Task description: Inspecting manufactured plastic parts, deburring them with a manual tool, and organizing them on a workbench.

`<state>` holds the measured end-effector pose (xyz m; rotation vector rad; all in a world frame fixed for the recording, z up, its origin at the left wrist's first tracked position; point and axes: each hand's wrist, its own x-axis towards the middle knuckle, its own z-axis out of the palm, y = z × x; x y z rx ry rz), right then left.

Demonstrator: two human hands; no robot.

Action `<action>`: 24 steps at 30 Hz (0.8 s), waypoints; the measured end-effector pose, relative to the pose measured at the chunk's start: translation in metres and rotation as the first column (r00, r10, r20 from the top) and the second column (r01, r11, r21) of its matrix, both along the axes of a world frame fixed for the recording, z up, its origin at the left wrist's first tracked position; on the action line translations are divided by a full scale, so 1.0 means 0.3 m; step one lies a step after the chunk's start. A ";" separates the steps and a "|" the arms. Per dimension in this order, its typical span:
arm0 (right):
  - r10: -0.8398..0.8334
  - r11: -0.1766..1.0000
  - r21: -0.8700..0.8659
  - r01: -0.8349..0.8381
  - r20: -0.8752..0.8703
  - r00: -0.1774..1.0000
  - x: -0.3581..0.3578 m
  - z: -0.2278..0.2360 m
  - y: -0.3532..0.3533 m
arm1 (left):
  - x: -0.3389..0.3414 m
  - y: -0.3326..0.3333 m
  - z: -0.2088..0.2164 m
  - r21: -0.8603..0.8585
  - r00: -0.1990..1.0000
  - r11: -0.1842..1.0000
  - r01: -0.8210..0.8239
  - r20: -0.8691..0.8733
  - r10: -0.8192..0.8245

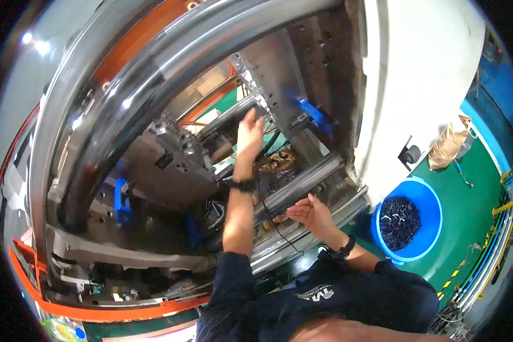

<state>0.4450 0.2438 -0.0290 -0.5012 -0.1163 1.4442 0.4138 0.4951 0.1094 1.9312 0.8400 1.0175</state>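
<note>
My left hand [251,135] reaches up into the gap between two metal mould halves of a large machine. Its fingers are slightly blurred but look apart, and I see nothing held in them. The right-hand mould half [268,57] rises just beyond my fingertips; the other mould half [159,159] stands to the left. My right hand [312,215] is lower and nearer to me, with its fingers stretched out and nothing in it. It hovers by a polished horizontal bar [290,191]; whether it touches the bar, I cannot tell. A thin dark cable hangs between my arms.
Thick steel bars [154,62] arch across the upper left. Blue clamps [121,199] sit on the machine plates. At right, a blue tub [438,211] holds dark stringy scraps. Beyond it lies a brown sack [447,145] near a white machine cover [416,74]. An orange frame edge [119,310] runs along the lower left.
</note>
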 end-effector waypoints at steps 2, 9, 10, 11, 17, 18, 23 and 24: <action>-0.083 0.991 -0.096 0.094 0.114 0.990 0.050 -0.023 -0.016 | -0.069 -0.229 -0.063 0.049 0.996 0.997 0.052 0.072 -0.056; -0.015 0.978 0.163 -0.131 0.680 0.733 -0.301 0.138 -0.113 | -0.839 -0.949 -0.296 -0.124 0.927 0.937 -0.326 -0.237 0.291; -0.034 0.957 0.210 -0.200 0.767 0.641 -0.357 0.143 -0.127 | -0.906 -1.033 -0.317 -0.179 0.913 0.907 -0.380 -0.229 0.337; -0.068 0.923 0.263 -0.280 0.829 0.555 -0.430 0.128 -0.149 | -0.973 -1.123 -0.355 -0.249 0.876 0.846 -0.471 -0.243 0.416; -0.319 0.629 0.588 -0.508 0.791 0.522 -0.859 0.085 -0.232 | -1.261 -1.625 -0.477 -0.047 0.441 0.443 -0.895 -0.243 0.864; -0.295 0.581 0.586 -0.565 0.798 0.525 -0.906 0.069 -0.265 | -1.301 -1.716 -0.567 -0.044 0.330 0.328 -0.944 -0.205 0.921; -0.331 0.559 0.634 -0.535 0.762 0.556 -1.100 -0.170 -0.261 | -1.361 -1.955 -0.791 0.290 -0.092 -0.014 -0.957 -0.256 0.962; -0.080 0.622 0.534 -0.573 0.772 0.631 -1.142 -0.173 -0.233 | -1.367 -1.997 -0.834 0.306 -0.157 -0.070 -0.949 -0.272 0.949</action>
